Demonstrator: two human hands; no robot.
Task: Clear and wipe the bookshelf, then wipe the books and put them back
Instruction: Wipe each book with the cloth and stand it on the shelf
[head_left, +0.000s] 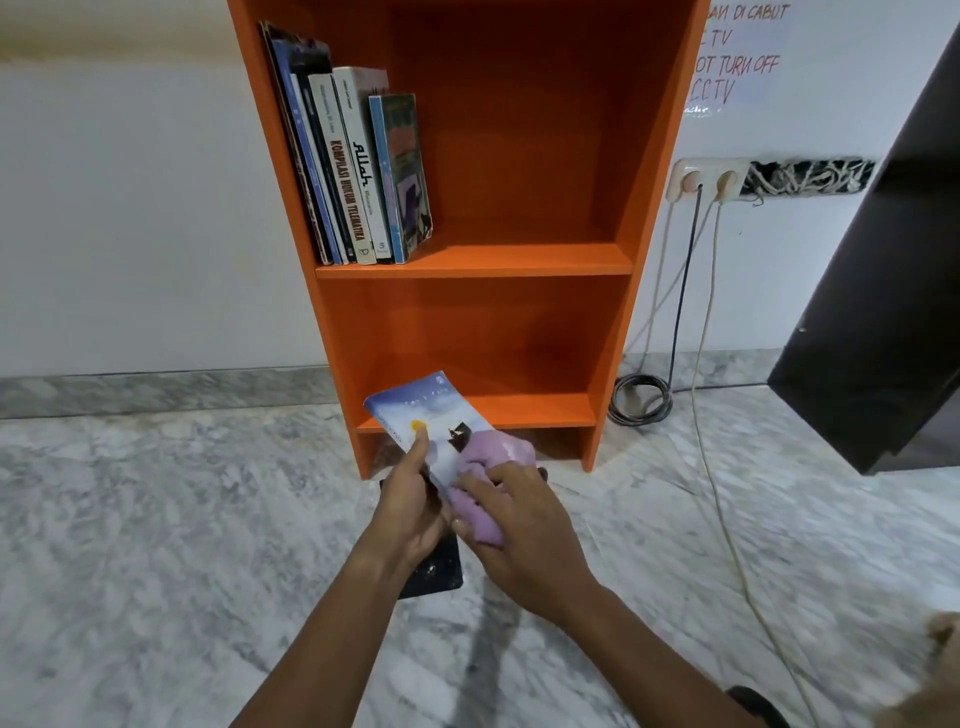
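Cut off by the top edge: the orange wooden bookshelf, its upper part out of view. Partly hidden behind the shelf's side, top line clipped — the hand-lettered paper notice. Too blurred to read: the title on the blue-and-white paperback, lower cover hidden by the crumpled lilac cloth and the right hand. Mostly hidden under the left hand and wrist: the flat black book. At the lower right corner, the tan blurred shape — unidentifiable, cut by the frame. Too small to read: the thin dark spines at the row's left.
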